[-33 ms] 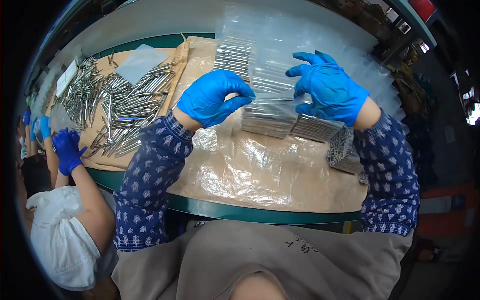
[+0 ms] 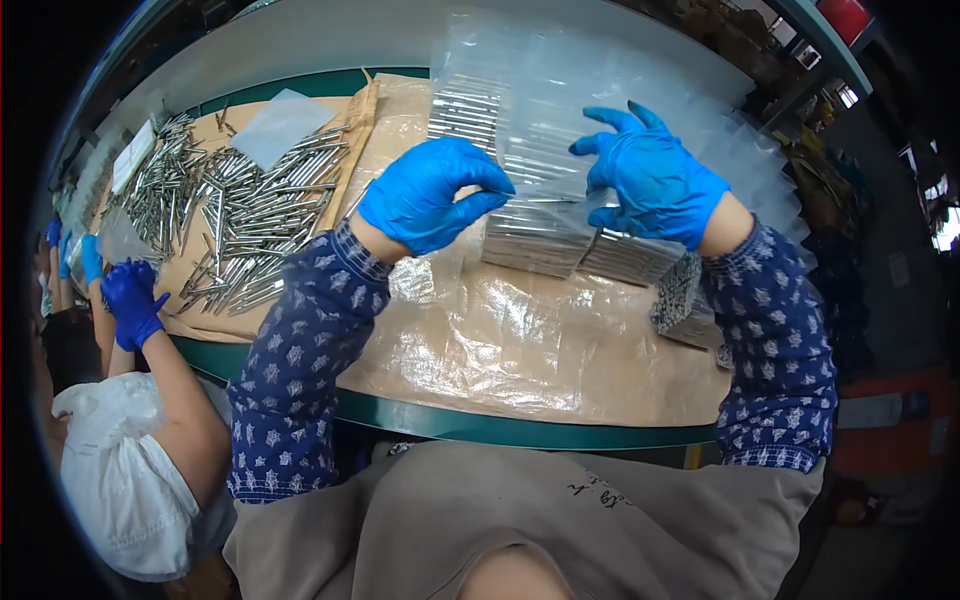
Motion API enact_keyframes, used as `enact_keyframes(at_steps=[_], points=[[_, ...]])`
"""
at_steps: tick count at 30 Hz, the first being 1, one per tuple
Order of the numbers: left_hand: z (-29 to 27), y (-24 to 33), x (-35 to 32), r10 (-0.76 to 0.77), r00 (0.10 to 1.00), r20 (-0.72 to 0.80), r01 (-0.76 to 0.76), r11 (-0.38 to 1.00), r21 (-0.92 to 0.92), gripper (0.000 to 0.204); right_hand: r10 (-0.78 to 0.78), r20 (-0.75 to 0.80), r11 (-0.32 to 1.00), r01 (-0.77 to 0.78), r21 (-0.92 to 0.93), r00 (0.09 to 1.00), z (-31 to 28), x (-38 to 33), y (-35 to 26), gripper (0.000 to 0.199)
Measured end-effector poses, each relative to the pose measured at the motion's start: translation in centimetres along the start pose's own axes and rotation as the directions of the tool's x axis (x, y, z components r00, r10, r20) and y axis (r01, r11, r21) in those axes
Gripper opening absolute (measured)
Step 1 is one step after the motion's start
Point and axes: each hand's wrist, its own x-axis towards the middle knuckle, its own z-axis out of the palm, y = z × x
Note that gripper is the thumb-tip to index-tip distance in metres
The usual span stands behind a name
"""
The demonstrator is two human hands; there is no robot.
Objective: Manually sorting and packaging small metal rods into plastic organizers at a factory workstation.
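Observation:
My left hand point(image 2: 430, 198), in a blue glove, pinches the edge of a clear plastic bag point(image 2: 548, 192) between thumb and forefinger. My right hand point(image 2: 655, 182), also in a blue glove, is at the bag's other side, with its fingers spread and a gap between thumb and forefinger. Under and beyond the bag lie clear bags filled with rows of thin metal rods point(image 2: 465, 108). A stack of filled bags point(image 2: 535, 250) sits just below my hands, and another bundle of rods point(image 2: 685, 305) stands by my right forearm.
Loose metal rods point(image 2: 270, 215) are heaped on brown paper to the left, with a white sheet point(image 2: 283, 128) on top. A co-worker's purple-gloved hand point(image 2: 133, 300) is near that heap. Plastic-covered brown paper point(image 2: 520, 350) covers the green-edged table point(image 2: 520, 430) before me.
My right hand has shifted slightly to the left. My left hand, still pinching the plastic bag, has edged a little to the right.

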Motion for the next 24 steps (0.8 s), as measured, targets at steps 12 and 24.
enact_keyframes(at_steps=[12, 24], points=[[0.2, 0.4, -1.9, 0.046, 0.993, 0.104, -0.034, 0.993, -0.115, 0.020, -0.028, 0.025, 0.999, 0.029, -0.020, 0.999, 0.5, -0.7, -2.1, 0.001], [2.0, -0.5, -1.6, 0.042, 0.984, 0.172, -0.026, 0.995, -0.094, 0.018, 0.054, 0.166, 0.998, -0.060, 0.035, 0.985, 1.5, -0.9, -1.9, 0.023]])
